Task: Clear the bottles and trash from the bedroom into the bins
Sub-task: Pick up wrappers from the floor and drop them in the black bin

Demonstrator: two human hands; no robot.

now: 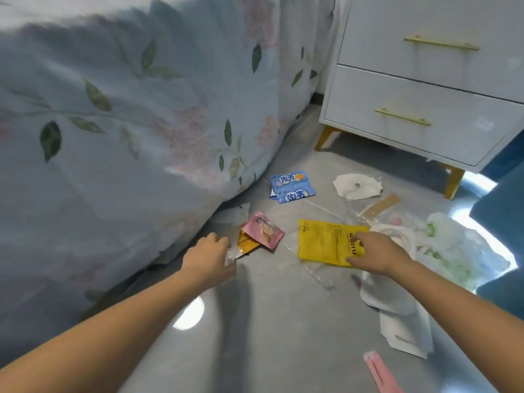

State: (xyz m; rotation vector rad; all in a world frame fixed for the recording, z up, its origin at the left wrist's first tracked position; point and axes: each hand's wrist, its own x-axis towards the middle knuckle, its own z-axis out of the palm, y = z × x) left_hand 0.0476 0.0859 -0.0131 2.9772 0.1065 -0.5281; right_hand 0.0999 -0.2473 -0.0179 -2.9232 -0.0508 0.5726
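1. The right hand rests on the flat yellow plastic packet with black print, fingers spread over its right edge; whether they have closed on it cannot be told.
2. The left hand is at a crumpled clear film scrap, left of the yellow packet. Its fingers curl towards the scrap, but a grasp cannot be confirmed.
3. Just left of the yellow packet lie a pink foil sachet and an orange wrapper, overlapping, close to the left hand.
4. Beyond the yellow packet lies a blue snack wrapper with white lettering, near the hem of the floral bedspread.
5. Right of and behind the yellow packet: a torn white paper piece with a hole, a tan strip and a white-and-green plastic bag. Nearer the camera lie white paper sheets and a pink strip.
6. The white bedside cabinet with gold handles stands further behind.
7. Progress: early, by appearance. Much litter remains on the grey floor. No bottle or bin is in view.
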